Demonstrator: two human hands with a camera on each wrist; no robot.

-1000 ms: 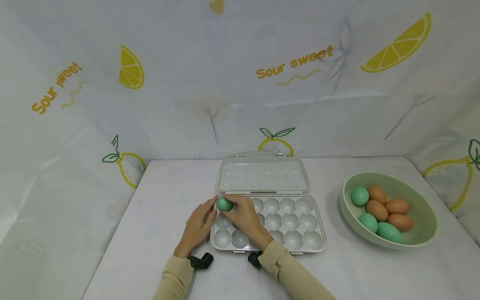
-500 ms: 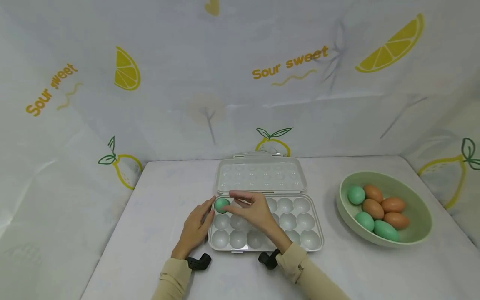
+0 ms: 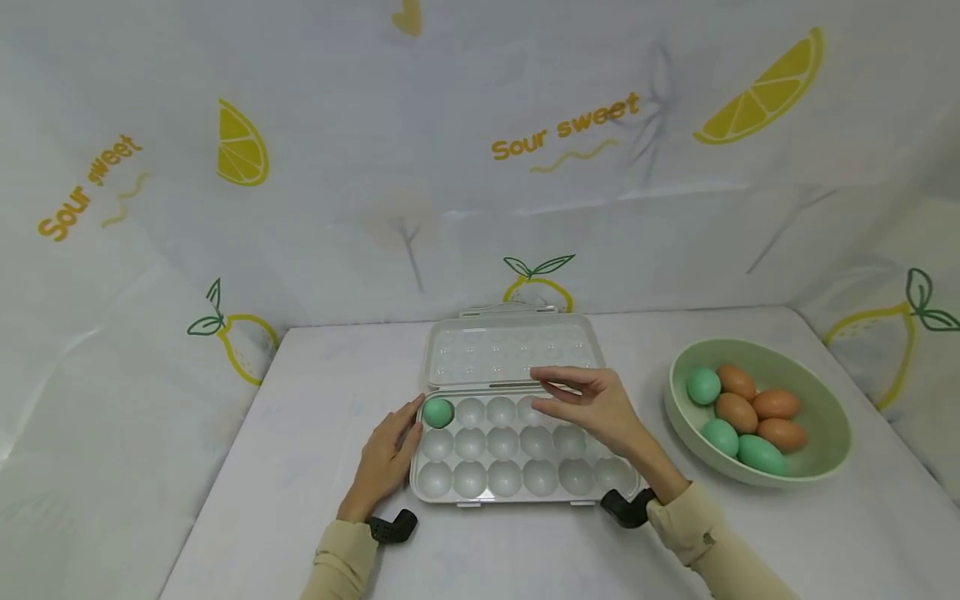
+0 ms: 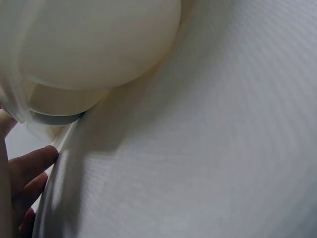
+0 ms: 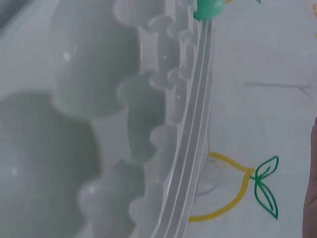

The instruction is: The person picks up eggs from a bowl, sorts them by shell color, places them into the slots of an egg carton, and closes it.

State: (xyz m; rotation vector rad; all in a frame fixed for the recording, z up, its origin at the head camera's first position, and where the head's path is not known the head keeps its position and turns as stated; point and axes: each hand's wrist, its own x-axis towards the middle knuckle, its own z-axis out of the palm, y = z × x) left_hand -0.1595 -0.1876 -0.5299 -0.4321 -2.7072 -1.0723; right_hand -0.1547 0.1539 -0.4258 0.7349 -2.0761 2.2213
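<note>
A white plastic egg tray [image 3: 486, 458] lies with its hinged lid [image 3: 513, 337] folded back behind it. One green egg [image 3: 438, 412] sits in the back left cup; the other cups that show hold nothing. My left hand [image 3: 386, 454] rests against the tray's left rim, fingers extended. The left wrist view shows its fingers [image 4: 32, 168] beside the rounded underside of the tray. Above the tray's right part hovers my right hand [image 3: 600, 408], holding nothing, thumb and fingers apart. The right wrist view looks along the cups, the green egg [image 5: 210, 9] at the far end.
A pale green bowl [image 3: 828, 462] with several green and brown eggs stands to the right of the tray. A white cloth [image 3: 337, 358] covers the table, and a lemon-print sheet [image 3: 330, 167] hangs behind it.
My right hand let go of the green egg in the back left cup and moved right across the tray. The left hand stayed at the left rim. The head view shifted slightly.
</note>
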